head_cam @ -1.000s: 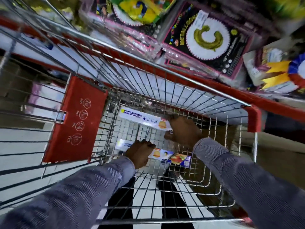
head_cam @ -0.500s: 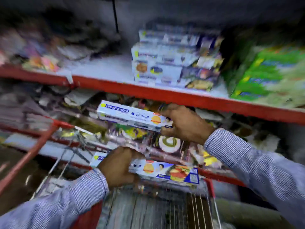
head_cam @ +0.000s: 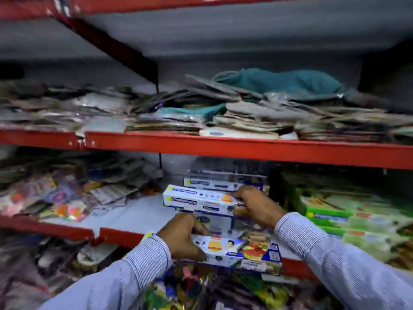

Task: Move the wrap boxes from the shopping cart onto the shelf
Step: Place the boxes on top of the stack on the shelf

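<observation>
both Freshwrapp boxes were still down in the cart 1 sec ago, now right hand (head_cam: pixel 257 206) grips 1 box (head_cam: pixel 201 201) onto the shelf stack (head_cam: pixel 223 183) at 12 o'clock, left hand (head_cam: pixel 182 238) clutches the 2nd box (head_cam: pixel 241 253) at the shelf edge (head_cam: pixel 120 236), 6 o'clock

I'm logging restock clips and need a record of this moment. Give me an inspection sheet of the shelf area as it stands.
Surface: white shelf deck with red front edge, bare patch left of the stack.
Job's things: upper wrap box at the top of the stack of wrap boxes; lower wrap box held in front of the shelf edge.
Clutter: colourful packets on the left, green boxes on the right.
Grippers: right hand grips the upper box's right end; left hand grips the lower box.
Cables: nothing seen.
Surroundings: shelf above piled with flat packets; blurred goods below.
</observation>
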### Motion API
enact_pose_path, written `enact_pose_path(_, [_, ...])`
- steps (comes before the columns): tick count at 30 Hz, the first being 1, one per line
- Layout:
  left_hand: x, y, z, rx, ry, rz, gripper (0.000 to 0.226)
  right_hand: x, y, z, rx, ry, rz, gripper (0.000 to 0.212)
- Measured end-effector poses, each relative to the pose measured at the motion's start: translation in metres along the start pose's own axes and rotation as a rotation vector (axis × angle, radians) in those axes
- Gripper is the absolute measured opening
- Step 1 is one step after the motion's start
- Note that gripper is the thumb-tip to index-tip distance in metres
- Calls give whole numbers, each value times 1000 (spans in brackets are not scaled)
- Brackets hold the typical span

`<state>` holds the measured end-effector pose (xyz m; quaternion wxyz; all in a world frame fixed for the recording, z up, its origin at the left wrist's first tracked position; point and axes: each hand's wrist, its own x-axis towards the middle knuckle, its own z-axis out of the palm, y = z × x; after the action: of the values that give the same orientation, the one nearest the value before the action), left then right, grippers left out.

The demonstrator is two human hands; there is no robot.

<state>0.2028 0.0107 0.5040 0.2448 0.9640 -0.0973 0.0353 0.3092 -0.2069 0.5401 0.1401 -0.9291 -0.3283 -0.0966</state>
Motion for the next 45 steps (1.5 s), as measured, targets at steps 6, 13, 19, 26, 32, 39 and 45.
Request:
enact_pose_path(6, [43,-1,-14,31,5,38,47,50,27,6,21,-11,105,53])
enact_pose_path(13, [73,-4,-17,50,13,36,51,73,44,16,-40,88,83,42])
enact_pose_path(19, [100,-5,-29,-28,-16,4,50,78,49,4,-88,32,30,38])
enact_pose_path(26, [137,-6,-41,-141,67,-11,36,79,57,-24,-31,-87,43,29])
enact_pose_path(32, [158,-4,-32,-66,188,47,40,66,63,-29,16,-76,151,31])
enact_pose_path(39, [146,-18,-9,188,413,195,48,41,54,-2,62,54,66,40])
enact_pose_path(45, [146,-32,-2,123,399,242,49,35,67,15,-69,200,48,45])
